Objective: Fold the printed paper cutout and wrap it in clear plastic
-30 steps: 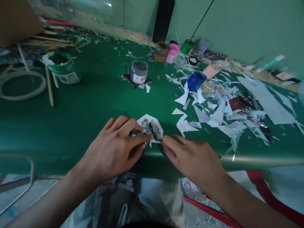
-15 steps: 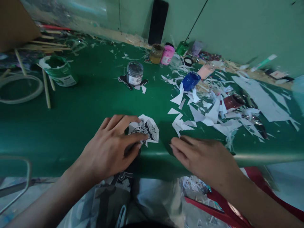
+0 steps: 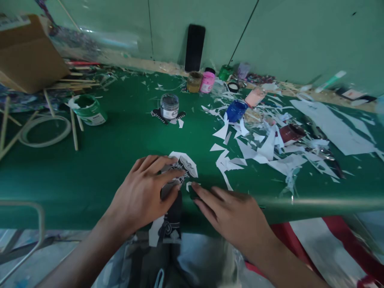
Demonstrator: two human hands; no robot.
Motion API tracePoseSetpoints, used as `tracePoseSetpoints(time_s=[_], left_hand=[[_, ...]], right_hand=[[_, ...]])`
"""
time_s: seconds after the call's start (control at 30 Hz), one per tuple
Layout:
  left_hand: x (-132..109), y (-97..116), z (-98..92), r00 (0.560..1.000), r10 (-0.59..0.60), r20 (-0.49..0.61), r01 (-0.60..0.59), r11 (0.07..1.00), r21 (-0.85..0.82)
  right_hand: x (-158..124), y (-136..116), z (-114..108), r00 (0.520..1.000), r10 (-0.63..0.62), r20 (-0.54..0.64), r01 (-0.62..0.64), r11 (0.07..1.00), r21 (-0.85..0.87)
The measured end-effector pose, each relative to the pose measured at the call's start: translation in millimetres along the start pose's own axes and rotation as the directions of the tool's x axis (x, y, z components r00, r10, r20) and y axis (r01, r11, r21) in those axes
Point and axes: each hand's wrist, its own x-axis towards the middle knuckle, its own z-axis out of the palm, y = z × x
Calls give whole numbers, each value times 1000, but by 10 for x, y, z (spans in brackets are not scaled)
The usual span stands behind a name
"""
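Note:
My left hand [image 3: 143, 193] is curled over a black-and-white printed paper cutout [image 3: 183, 165] at the near edge of the green table [image 3: 120, 148], fingers pinching it. A long part of the same printed strip [image 3: 171, 224] hangs down over the table edge below that hand. My right hand [image 3: 231, 210] lies beside it with fingers stretched flat on the edge, its fingertips touching a small white scrap [image 3: 191, 185]. The two hands are a finger's width apart.
White paper offcuts [image 3: 258, 148] litter the right half. Paint jars stand behind: a grey one [image 3: 169, 106], blue [image 3: 236, 110], yellow [image 3: 194, 81], pink [image 3: 207, 82], and a green-and-white tub [image 3: 87, 110] at left. Wooden sticks [image 3: 73, 128], a ring of tubing [image 3: 45, 130] and a cardboard box [image 3: 28, 54] sit far left. A black phone [image 3: 195, 48] leans on the wall.
My right hand let go of the cutout, drew back, then came in again onto the table edge. The printed strip now hangs further over the edge. The view tilted up.

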Motion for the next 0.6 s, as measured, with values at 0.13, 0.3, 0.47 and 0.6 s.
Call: tracePoseSetpoints(time_s=[0.13,0.3,0.47,0.6], left_hand=[[-3,-1,7,1000,-4,-6,4,1000,3],[-11,8,-2,999,18,-28,-16,999,41],[-18,74,-17,993,65,-96,-53,992,116],[-22,132,17,993,77,-95,-71,996,62]], right_hand=[[-42,94,-75,999,31,-16,-31,1000,-1],[-18,243,-177,965,243,-96,-254,959,-126],[127,211,-119,960,274,-58,-274,962,13],[262,217,6,973,229,11,-229,967,111]])
